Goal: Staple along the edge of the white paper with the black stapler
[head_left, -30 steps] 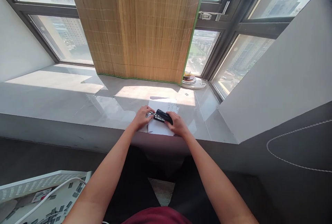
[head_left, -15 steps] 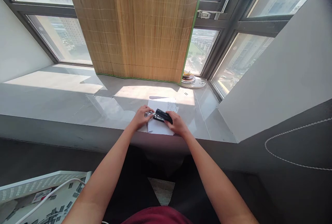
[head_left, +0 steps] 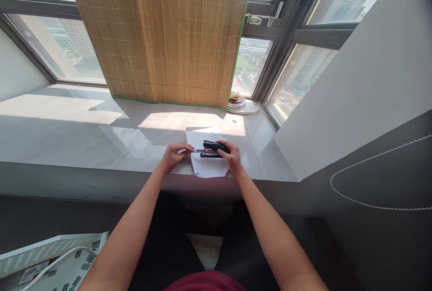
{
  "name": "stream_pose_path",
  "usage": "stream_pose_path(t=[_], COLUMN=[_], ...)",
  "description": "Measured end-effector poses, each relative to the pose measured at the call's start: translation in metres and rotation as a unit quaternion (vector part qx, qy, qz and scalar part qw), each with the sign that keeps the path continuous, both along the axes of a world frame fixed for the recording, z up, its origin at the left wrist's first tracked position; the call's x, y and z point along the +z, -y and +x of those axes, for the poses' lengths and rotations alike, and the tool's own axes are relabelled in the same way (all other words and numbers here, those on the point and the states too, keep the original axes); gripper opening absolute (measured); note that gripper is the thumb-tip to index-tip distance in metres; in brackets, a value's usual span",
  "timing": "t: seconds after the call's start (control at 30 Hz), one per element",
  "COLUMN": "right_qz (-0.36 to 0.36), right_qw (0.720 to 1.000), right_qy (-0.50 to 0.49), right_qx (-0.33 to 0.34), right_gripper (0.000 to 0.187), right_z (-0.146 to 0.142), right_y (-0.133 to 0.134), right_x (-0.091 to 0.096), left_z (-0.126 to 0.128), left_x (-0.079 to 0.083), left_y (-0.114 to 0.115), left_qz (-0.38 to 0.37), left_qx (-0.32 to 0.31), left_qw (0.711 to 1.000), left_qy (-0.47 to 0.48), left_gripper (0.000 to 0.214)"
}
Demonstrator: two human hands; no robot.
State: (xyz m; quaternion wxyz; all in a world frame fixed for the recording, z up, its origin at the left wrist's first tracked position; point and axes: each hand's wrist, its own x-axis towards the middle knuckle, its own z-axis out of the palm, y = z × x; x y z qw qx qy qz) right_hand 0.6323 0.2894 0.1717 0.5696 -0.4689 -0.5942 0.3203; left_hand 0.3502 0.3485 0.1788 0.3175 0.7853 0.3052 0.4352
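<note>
A black stapler (head_left: 212, 149) lies sideways over a white sheet of paper (head_left: 206, 167) on the grey window sill (head_left: 101, 138). My right hand (head_left: 232, 158) is wrapped round its right end. My left hand (head_left: 173, 155) is pinched at the thin metal strip that sticks out of the stapler's left end. Printed text shows on the paper's far right corner.
A bamboo blind (head_left: 175, 34) hangs against the window behind the sill. A stack of small dishes (head_left: 240, 103) stands at the sill's back right corner, with loose staples (head_left: 234, 121) near it. A white perforated tray with a cable (head_left: 43, 259) sits at the lower left.
The stapler has turned level, with my right hand now holding its right end. My left hand has drawn back to the left with the metal strip showing. The camera has shifted right.
</note>
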Motion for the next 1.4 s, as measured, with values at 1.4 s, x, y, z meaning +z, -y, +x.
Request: stream_pose_path(t=[1.4], right_qz=[-0.014], right_qw=[0.983], right_qy=[0.131], right_qx=[-0.130], right_gripper=[0.039], right_z=[0.124], right_y=[0.037], right_x=[-0.020], left_z=[0.010], left_x=[-0.003], left_y=[0.000], left_qz=[0.066], left_qx=[-0.030], left_qw=[0.963], left_qy=[-0.261], left_gripper=[0.038])
